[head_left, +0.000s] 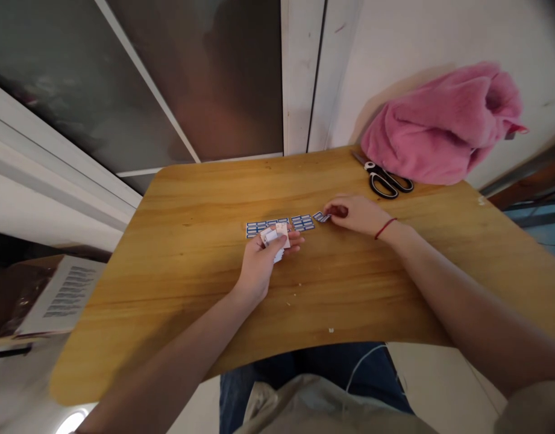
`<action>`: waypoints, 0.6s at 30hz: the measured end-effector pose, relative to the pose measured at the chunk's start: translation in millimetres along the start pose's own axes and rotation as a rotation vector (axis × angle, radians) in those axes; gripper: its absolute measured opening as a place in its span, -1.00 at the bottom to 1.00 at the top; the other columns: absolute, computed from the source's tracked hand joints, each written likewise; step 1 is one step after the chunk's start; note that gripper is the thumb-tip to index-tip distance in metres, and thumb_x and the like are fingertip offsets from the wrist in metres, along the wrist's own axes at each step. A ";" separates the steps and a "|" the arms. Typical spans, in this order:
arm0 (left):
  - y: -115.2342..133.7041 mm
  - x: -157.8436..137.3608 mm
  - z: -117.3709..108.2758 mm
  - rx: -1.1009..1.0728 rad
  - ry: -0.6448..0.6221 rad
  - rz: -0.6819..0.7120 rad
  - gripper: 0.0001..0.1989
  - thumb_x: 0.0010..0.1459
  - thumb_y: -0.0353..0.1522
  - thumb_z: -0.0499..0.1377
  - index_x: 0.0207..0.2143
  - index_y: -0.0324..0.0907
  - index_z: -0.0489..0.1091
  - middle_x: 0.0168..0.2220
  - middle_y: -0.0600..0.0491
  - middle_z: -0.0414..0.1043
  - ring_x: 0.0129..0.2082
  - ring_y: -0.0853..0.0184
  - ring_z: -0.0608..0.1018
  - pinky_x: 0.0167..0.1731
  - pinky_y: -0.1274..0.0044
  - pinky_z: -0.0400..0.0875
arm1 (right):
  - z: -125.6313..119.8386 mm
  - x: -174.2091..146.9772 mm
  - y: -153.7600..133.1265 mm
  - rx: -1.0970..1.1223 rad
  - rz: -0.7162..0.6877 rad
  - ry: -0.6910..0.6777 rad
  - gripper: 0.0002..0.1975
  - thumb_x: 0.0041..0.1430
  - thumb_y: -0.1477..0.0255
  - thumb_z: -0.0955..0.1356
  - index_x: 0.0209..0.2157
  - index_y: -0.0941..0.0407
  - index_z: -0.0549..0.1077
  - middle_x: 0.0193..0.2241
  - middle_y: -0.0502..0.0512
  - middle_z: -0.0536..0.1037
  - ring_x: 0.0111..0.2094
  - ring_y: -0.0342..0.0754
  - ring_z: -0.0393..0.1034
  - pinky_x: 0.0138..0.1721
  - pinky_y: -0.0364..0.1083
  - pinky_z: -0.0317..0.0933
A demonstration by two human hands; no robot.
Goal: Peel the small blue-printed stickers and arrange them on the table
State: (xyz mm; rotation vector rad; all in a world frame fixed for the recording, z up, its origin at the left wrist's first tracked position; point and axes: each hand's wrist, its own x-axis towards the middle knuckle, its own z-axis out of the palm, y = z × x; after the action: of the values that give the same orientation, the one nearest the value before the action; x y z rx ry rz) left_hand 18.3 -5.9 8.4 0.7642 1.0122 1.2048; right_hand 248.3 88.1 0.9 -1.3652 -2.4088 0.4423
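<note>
A few pale scraps [331, 330] dot the wooden counter [340, 301] nearer than both hands. The left hand [258, 262] clasps small white slips [281, 232] under its thumb. Just beyond it, a row of blue-and-white pieces [303, 222] runs toward the right hand [359, 213], whose narrowed fingers meet the row's end piece [320, 216]; whether they grip it, I cannot tell. Past that hand lie scissors [384, 181], then a pink plush bundle [435, 129].
</note>
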 end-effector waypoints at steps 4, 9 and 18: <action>-0.4 0.2 -0.5 0.017 -0.001 0.013 -0.73 -0.01 -0.39 0.20 -0.21 -0.30 0.42 -0.27 -0.07 0.52 -0.33 0.29 0.57 -0.27 0.44 0.44 | -2.6 -3.5 -4.8 -0.132 -0.041 -0.001 -0.80 0.01 0.52 0.26 -0.37 0.11 0.51 -0.38 0.04 0.53 -0.42 -0.12 0.35 -0.37 -0.14 0.17; 2.0 2.5 -3.3 -0.002 0.038 0.015 -0.83 -0.04 -0.47 0.09 -0.34 -0.25 0.39 -0.53 0.14 0.31 -0.63 0.55 0.29 -0.64 0.66 0.13 | -9.8 -6.7 -10.4 -0.123 -0.048 0.173 -0.72 0.02 0.57 0.20 -0.40 0.12 0.54 -0.39 0.06 0.54 -0.38 -0.10 0.39 -0.35 -0.13 0.18; 1.4 -4.8 -5.7 1.201 -0.115 0.278 -0.67 0.09 -0.46 0.01 -0.08 -0.09 0.35 -0.11 0.02 0.45 -0.16 0.29 0.46 -0.15 0.45 0.31 | -4.1 -6.3 -14.2 -0.240 0.087 0.047 -0.69 0.08 0.49 0.23 -0.30 -0.02 0.59 -0.31 -0.03 0.60 -0.31 -0.05 0.43 -0.38 -0.10 0.19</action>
State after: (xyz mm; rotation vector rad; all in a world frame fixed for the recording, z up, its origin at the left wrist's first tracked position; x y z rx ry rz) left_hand 12.3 -10.5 8.5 1.9226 1.5509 0.6566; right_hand 242.3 76.1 9.8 -1.5659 -2.4330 0.1429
